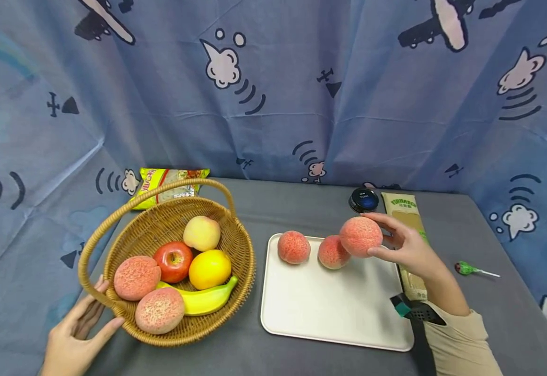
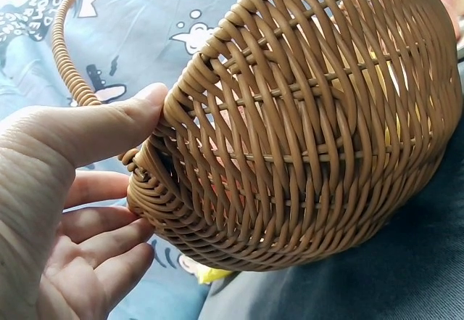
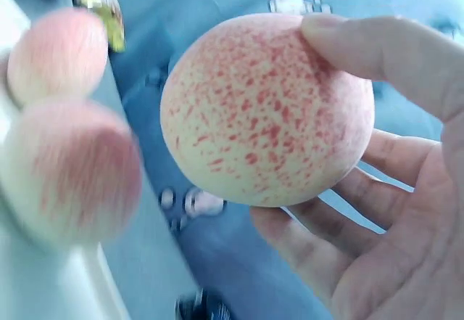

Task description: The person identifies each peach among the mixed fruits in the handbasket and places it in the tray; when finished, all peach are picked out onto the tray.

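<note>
My right hand (image 1: 407,248) holds a pink peach (image 1: 361,237) between thumb and fingers, raised over the back right of a white tray (image 1: 329,308). Two more peaches lie on that tray, one (image 1: 294,247) towards its left corner and another (image 1: 333,253) just left of the held one. At the left, my left hand (image 1: 78,326) grips the rim of a wicker basket (image 1: 242,256) near the foot of its handle, thumb and fingers visible in the left wrist view. Inside the basket are a red apple (image 1: 173,261), a lemon (image 1: 209,269), a banana (image 1: 207,300), a yellowish peach (image 1: 201,233) and two pink peaches (image 1: 160,311).
Behind the basket lies a yellow snack bag (image 1: 174,183). A dark round tuna tin (image 1: 363,199) stands behind the tray, beside a long pasta packet (image 1: 402,203) partly covered by my right arm. Farther right is a green lollipop (image 1: 466,268). A blue patterned curtain (image 1: 273,94) hangs behind.
</note>
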A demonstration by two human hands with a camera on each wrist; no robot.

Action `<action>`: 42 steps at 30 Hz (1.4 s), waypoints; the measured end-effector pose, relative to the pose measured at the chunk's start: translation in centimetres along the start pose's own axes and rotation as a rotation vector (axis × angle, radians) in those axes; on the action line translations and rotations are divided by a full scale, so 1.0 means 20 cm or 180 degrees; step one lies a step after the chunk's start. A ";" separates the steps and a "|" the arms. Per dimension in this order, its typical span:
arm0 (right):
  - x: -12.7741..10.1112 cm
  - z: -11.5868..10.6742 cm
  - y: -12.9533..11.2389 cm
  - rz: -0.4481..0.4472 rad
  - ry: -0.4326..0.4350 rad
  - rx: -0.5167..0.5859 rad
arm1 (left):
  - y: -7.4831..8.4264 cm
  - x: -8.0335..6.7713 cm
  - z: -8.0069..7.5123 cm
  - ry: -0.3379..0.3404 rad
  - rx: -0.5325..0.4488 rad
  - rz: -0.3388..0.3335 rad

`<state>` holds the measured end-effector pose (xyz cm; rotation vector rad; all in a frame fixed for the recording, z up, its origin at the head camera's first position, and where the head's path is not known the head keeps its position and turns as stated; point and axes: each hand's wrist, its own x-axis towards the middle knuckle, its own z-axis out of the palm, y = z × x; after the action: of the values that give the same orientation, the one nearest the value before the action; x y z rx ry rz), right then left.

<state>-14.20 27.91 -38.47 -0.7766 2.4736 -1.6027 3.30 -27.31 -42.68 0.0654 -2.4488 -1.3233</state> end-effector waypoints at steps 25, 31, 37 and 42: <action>-0.23 -0.08 0.33 0.1167 -0.0029 -0.0610 | -0.02 -0.01 0.00 -0.0030 -0.0070 0.0022; -0.20 -0.07 0.34 0.1155 -0.0254 -0.0669 | -0.03 -0.01 0.00 -0.0021 -0.0076 0.0010; -0.18 -0.07 0.34 0.1181 -0.0306 -0.0613 | -0.03 -0.01 0.00 -0.0033 -0.0089 0.0000; -0.18 -0.07 0.32 0.1269 -0.0317 -0.0483 | -0.03 0.00 0.00 -0.0028 -0.0039 0.0000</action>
<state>-13.84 32.76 -44.13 -0.3340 2.4965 -1.2212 3.25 -27.55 -43.19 0.0566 -2.4476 -1.3412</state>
